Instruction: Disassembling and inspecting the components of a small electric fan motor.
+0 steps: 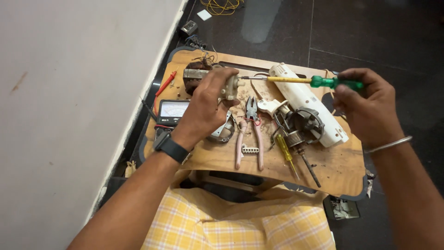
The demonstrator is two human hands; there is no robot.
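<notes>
The left hand [210,104] is clenching around a small beige motor part [230,86], holding it up just above the bench [342,173], near the bench's far-left corner. The right hand [365,109] is gripping the green handle of a screwdriver [319,82] whose yellow shaft is running level to the left, its metal tip meeting the motor part at the left hand's fingertips.

No packages or labelled boxes are showing; the one lettered face is the dial panel of a black multimeter [172,112] lying at the bench's left edge, under the left wrist, with a red probe [165,84] lying beyond it. A small white square [204,15] is lying on the dark floor [370,28] at the top, beside a tangle of yellow wire [221,5].

Nothing here is serving as a container. A white appliance housing [303,99] is lying diagonally across the right half of the bench, with a dark round motor assembly [306,124] resting against it. Pink-handled pliers [249,134] are lying in the middle, jaws pointing away, a small white toothed piece [250,149] between the handles. A smaller yellow screwdriver [287,155] and a dark metal shaft [309,167] are lying near the front edge.

The bench is a wooden board with rounded corners, sitting over the person's lap in yellow checked cloth [217,222]. Its left edge is running close to a pale wall [69,92]. Bare wood is showing along the front-right corner, and dark floor is lying open to the right and beyond.
</notes>
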